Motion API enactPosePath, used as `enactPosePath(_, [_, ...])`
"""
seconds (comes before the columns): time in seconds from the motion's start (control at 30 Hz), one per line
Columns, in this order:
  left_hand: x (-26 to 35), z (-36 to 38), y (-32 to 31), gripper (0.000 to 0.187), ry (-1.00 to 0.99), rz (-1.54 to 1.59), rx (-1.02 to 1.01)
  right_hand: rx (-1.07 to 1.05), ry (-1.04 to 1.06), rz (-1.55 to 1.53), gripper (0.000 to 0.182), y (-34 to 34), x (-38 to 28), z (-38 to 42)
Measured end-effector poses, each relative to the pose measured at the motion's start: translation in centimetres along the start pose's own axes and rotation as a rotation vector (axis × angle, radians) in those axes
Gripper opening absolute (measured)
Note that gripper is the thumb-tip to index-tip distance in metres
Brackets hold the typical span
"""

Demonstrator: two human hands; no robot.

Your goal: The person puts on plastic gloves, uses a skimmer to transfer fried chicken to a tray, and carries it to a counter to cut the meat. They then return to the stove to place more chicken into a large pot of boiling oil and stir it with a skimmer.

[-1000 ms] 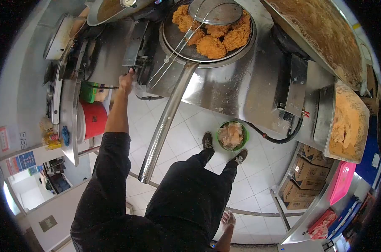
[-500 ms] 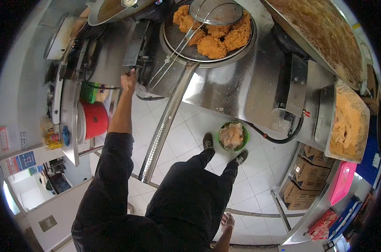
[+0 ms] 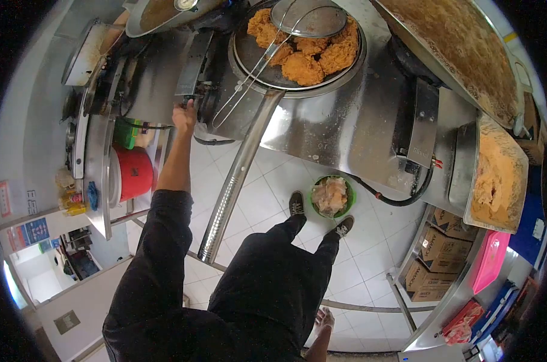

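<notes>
Knob (image 3: 189,98) seemingly on control box (image 3: 194,65), strainer (image 3: 276,77) right

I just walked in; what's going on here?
A person stands at a steel counter, left hand at the end of a metal box; whether it grips anything is unclear. The right hand hangs low at the side. Fried pieces sit in a long-handled strainer, a wire skimmer over some of them.

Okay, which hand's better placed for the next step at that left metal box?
Probably the left hand: it is right at the near end of the left metal box. The right hand hangs low, well away from it.
</notes>
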State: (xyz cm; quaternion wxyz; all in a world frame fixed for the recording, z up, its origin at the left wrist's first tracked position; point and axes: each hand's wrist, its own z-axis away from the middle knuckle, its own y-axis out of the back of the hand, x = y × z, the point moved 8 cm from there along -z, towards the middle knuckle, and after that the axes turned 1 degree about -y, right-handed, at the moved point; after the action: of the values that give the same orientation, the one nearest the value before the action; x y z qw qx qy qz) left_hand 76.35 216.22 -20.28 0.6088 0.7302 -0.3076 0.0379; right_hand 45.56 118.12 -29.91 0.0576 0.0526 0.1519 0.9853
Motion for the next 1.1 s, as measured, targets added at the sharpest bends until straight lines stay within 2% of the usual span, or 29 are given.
enactPosePath(0.17, [-1.3,-0.5,-1.1,0.057,-0.017,0.088,-0.032,0.038,0.013,-0.027,0.044,0.3,-0.6,0.4])
enactPosePath(0.3, [-1.0,-0.2,-0.8,0.062,-0.058,0.198,-0.02,0.046,0.007,-0.018,0.046,0.2,-0.8,0.6])
enactPosePath(0.4, [-1.1,-0.7,-0.9,0.062,-0.088,0.154,-0.061,0.046,0.01,-0.009,0.045,0.0,-1.1,0.9])
enactPosePath(0.5, [1.6,1.3,2.6,0.059,-0.079,0.037,-0.067,0.041,0.03,0.001,0.043,0.3,-1.6,0.6])
enactPosePath(0.57, [-0.9,3.0,3.9,0.057,-0.008,0.221,-0.104,0.03,0.086,0.017,0.042,0.1,-3.1,0.7])
enactPosePath(0.63, [-3.1,7.8,6.2,0.058,0.004,0.105,-0.032,-0.031,0.223,-0.157,0.043,1.2,-4.3,-3.0])
enactPosePath(0.67, [-2.6,11.5,7.6,0.061,-0.089,-0.025,-0.045,-0.063,0.296,-0.244,0.043,1.5,-5.3,-4.8])
enactPosePath(0.7, [-3.4,15.6,8.4,0.065,-0.016,0.0,-0.064,0.023,0.387,-0.296,0.036,2.0,-7.2,-5.1])
enactPosePath(0.8, [-1.6,28.6,10.1,0.058,-0.038,-0.02,-0.334,0.159,0.74,0.265,0.032,0.2,-18.2,1.6])
enactPosePath(0.83, [-0.4,32.6,9.7,0.052,-0.095,-0.064,-0.505,0.213,0.63,0.298,0.034,-2.5,-21.4,9.1])
enactPosePath(0.9, [2.6,40.2,9.8,0.046,-0.058,0.268,-0.658,0.069,0.619,0.115,0.031,-5.3,-25.6,11.0])
enactPosePath(0.93, [7.5,42.3,11.6,0.048,-0.272,0.555,-0.723,-0.132,0.845,0.196,0.035,-8.9,-28.1,15.2])
enactPosePath(0.97, [10.2,45.6,11.3,0.043,0.005,0.873,-0.982,-0.281,0.909,0.252,0.048,-11.4,-29.1,19.1])
enactPosePath(1.03, [18.4,48.6,13.5,0.034,-0.165,0.817,-1.213,-0.631,0.798,0.266,0.068,-16.9,-30.3,22.1])
enactPosePath(1.1, [25.8,49.3,17.9,0.031,-0.324,0.92,-1.307,-1.042,0.524,0.199,0.074,-21.4,-29.1,26.7])
